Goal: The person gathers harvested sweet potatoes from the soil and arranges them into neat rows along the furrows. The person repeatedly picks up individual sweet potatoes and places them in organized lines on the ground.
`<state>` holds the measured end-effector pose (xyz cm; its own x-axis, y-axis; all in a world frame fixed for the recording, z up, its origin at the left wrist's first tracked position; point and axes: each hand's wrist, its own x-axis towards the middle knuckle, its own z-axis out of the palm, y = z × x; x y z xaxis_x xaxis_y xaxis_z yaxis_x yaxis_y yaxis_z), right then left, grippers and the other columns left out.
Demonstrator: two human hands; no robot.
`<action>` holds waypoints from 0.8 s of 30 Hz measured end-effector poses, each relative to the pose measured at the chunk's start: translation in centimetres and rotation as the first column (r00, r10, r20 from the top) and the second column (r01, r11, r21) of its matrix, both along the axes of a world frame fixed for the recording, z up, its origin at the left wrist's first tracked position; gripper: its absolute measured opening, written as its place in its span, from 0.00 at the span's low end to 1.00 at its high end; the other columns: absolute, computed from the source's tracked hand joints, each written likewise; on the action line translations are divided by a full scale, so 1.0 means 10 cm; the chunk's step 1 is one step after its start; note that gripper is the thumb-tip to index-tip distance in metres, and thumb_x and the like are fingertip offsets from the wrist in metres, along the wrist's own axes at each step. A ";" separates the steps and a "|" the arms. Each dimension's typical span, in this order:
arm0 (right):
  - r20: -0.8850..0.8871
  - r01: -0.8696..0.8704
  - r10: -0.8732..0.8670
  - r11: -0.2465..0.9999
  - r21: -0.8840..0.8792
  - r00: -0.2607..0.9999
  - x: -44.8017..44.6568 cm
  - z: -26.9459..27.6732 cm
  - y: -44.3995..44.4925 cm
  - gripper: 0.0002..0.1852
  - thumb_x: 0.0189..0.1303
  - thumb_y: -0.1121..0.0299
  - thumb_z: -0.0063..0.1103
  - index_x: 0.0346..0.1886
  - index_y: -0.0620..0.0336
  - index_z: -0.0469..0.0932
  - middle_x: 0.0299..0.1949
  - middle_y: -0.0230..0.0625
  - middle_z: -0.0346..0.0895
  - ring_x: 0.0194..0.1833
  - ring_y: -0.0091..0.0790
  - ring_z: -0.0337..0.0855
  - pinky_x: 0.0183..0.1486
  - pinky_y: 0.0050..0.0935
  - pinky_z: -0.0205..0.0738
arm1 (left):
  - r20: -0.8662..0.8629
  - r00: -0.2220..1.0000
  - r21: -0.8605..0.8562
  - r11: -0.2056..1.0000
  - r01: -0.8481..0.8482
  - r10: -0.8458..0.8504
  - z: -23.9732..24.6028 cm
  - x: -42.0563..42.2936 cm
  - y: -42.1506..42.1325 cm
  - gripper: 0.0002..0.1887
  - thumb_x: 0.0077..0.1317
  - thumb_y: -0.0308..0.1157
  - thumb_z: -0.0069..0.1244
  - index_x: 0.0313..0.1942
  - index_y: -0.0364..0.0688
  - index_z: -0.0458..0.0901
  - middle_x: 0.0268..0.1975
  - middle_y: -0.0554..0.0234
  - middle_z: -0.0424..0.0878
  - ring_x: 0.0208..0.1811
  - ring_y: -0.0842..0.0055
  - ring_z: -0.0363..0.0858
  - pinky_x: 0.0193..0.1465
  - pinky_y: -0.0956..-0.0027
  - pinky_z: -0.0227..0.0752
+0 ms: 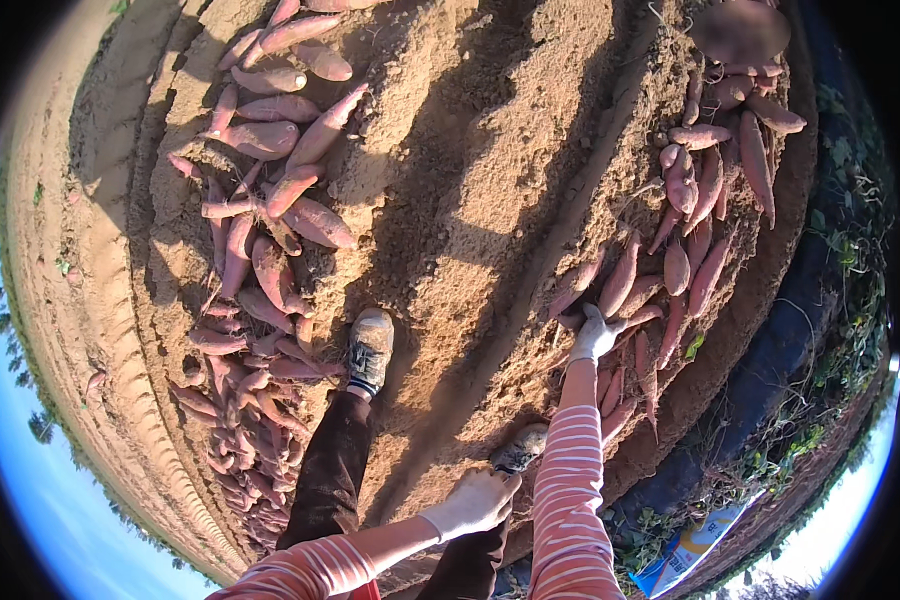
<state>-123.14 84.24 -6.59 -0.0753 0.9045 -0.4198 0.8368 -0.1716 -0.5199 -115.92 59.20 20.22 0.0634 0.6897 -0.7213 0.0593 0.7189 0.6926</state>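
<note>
My right hand (594,334), in a white glove, reaches down into the sweet potatoes on the right-hand soil ridge. Its fingers touch the lower end of a long sweet potato (621,277), and its thumb lies against a thinner sweet potato (643,316). Whether the fingers grip either one is hidden from above. Beside them lies another sweet potato (579,283), partly dusted with soil. My left hand (471,502), also in a white glove, is held low over my right leg near the shoe (521,448). Its fingers are curled in, and nothing shows in them.
A long heap of sweet potatoes (274,277) runs along the left, past my other shoe (370,351). Sandy furrows (487,210) lie between the rows. Black plastic film (765,375) with green vines borders the right, near a printed bag (686,551). A blurred patch covers the top right.
</note>
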 end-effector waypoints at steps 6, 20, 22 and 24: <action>-0.592 -0.032 -0.205 0.931 -0.364 0.780 0.08 0.62 -0.63 0.52 0.50 0.91 0.62 0.80 0.65 0.48 0.68 0.45 0.67 0.60 0.38 0.76 0.61 0.28 0.72 | -0.112 0.992 0.059 0.997 -0.048 0.054 -0.02 -0.16 -0.16 0.28 0.66 0.42 0.54 0.64 0.38 0.72 0.46 0.48 0.83 0.49 0.53 0.83 0.51 0.47 0.75; -0.119 -0.910 0.922 0.383 0.156 0.368 -4.06 1.14 -1.90 0.52 0.45 0.57 0.82 0.75 0.52 0.63 0.64 0.51 0.72 0.67 0.53 0.71 0.67 0.43 0.71 | -0.031 0.837 0.155 0.830 -0.536 0.547 -0.24 -0.48 -0.27 0.27 0.62 0.44 0.59 0.56 0.37 0.77 0.47 0.47 0.82 0.49 0.53 0.83 0.51 0.49 0.78; -0.232 -0.808 0.871 0.490 0.327 0.433 -3.73 1.11 -2.02 0.46 0.43 0.62 0.82 0.69 0.56 0.69 0.63 0.48 0.74 0.65 0.54 0.71 0.67 0.46 0.69 | -0.058 0.927 0.061 0.928 -0.367 0.370 -0.05 -0.95 -0.33 0.27 0.63 0.45 0.58 0.56 0.37 0.77 0.48 0.48 0.82 0.50 0.53 0.83 0.53 0.50 0.78; -0.092 -0.697 0.845 0.491 0.523 0.527 -3.07 0.90 -1.63 0.39 0.46 0.66 0.78 0.65 0.58 0.73 0.61 0.49 0.75 0.60 0.56 0.73 0.64 0.49 0.70 | -0.107 0.960 0.074 0.965 -0.253 0.260 -0.03 -0.97 -0.30 0.26 0.64 0.45 0.56 0.58 0.39 0.75 0.48 0.49 0.83 0.50 0.55 0.84 0.52 0.50 0.77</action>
